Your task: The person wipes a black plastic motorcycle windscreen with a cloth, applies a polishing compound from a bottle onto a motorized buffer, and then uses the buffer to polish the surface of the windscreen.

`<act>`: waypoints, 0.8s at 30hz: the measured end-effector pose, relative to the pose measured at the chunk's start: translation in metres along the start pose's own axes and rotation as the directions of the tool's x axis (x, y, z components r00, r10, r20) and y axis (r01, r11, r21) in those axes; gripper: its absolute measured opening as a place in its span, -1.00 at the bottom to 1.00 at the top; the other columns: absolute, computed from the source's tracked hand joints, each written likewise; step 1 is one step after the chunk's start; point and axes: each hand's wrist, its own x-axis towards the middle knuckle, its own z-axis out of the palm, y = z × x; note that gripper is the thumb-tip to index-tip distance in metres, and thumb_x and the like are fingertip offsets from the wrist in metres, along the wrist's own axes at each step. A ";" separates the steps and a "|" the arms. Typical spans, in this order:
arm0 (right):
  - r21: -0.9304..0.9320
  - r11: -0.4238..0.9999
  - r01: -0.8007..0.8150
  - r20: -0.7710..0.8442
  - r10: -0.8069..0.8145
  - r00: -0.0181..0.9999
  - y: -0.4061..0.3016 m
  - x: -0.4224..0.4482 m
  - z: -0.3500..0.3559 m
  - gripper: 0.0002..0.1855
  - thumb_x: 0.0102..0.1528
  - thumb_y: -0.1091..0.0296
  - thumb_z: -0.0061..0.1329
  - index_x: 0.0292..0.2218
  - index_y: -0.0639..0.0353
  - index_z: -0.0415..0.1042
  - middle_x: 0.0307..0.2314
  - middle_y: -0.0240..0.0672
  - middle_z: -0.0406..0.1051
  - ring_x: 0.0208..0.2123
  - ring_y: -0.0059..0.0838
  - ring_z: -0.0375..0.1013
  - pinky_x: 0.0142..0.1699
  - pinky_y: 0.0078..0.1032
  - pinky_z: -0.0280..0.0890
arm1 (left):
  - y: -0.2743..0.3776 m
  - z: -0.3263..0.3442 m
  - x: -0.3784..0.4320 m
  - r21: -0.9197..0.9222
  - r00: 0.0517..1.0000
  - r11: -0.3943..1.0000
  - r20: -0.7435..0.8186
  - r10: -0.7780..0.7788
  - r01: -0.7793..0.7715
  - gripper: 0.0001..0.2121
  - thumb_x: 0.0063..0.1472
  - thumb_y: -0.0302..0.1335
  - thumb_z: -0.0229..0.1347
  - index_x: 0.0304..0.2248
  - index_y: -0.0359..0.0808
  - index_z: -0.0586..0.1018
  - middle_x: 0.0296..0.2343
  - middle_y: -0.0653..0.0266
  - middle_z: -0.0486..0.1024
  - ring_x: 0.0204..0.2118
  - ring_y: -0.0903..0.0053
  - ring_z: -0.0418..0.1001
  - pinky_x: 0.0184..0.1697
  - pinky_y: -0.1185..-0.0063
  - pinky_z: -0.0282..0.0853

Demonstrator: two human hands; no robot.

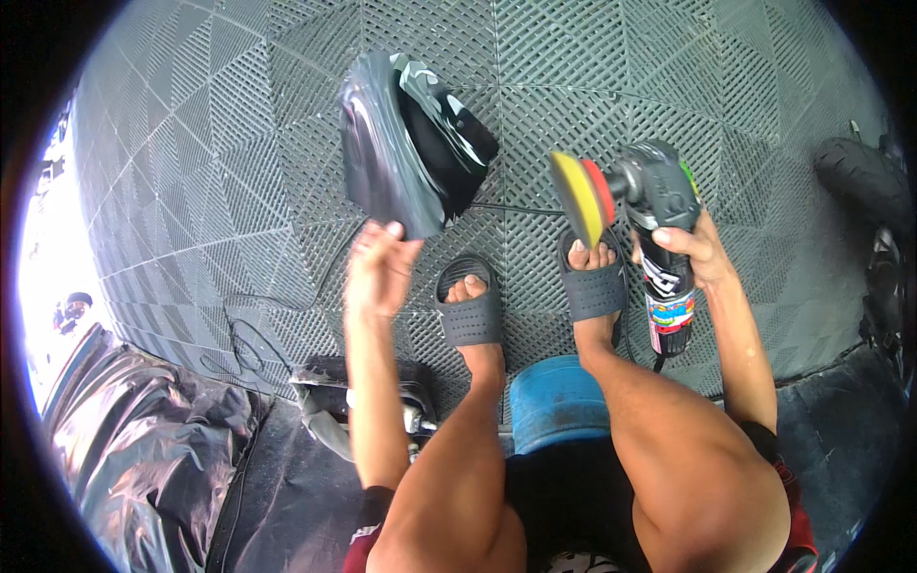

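My left hand (pixel 381 268) grips the lower edge of a glossy black moulded panel (pixel 415 143), which looks like a vehicle body part. Light streaks reflect along its curved faces. In my right hand (pixel 691 247) is a corded polisher (pixel 659 193) with a black body and stickers on its handle. The polisher's round pad (pixel 584 197), yellow with a red backing, faces left towards the panel, and a gap separates the two. Whether the pad is spinning cannot be told.
Grey slatted plastic tiles (pixel 559 50) cover the floor. A black cord (pixel 315 290) trails across them at left. I sit over a blue drum (pixel 555 401), my sandalled feet apart. An open bag (pixel 322 408) with tools lies by my left leg; crumpled dark sheeting (pixel 157 444) lies farther left. A tyre (pixel 860 168) stands at right.
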 end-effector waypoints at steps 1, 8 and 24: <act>0.013 0.999 0.036 -0.004 -0.036 0.999 0.002 0.011 0.016 -0.20 -0.06 0.44 0.32 0.18 0.30 0.29 -0.19 -0.16 0.53 -0.28 -0.35 0.60 -0.18 -0.37 0.55 | -0.024 -0.016 -0.008 -0.207 0.998 0.978 -0.050 -0.030 0.019 -0.79 0.28 -0.67 0.16 -0.14 -0.24 0.52 -0.21 0.28 0.62 -0.24 0.46 0.66 -0.06 0.41 0.66; -0.609 0.748 0.263 -0.004 -0.335 0.942 0.011 0.031 0.071 -0.02 -0.17 0.21 0.47 0.19 0.30 0.24 -0.18 -0.11 0.57 -0.16 -0.22 0.62 -0.01 -0.30 0.48 | -0.120 -0.016 -0.018 -0.292 0.994 0.951 -0.012 -0.113 0.104 -0.82 0.40 -0.59 0.05 -0.04 -0.27 0.50 -0.14 0.20 0.64 -0.22 0.48 0.68 -0.13 0.59 0.70; -0.798 0.579 0.168 0.021 -0.252 0.967 0.031 0.084 0.084 0.05 -0.20 0.07 0.45 0.21 0.24 0.21 -0.21 0.10 0.60 -0.13 0.11 0.62 0.00 -0.14 0.49 | -0.133 -0.014 -0.007 -0.259 0.970 0.945 -0.082 -0.229 0.201 -0.64 0.44 -0.20 0.10 -0.01 -0.34 0.44 -0.11 -0.02 0.63 -0.16 0.17 0.69 -0.16 0.45 0.67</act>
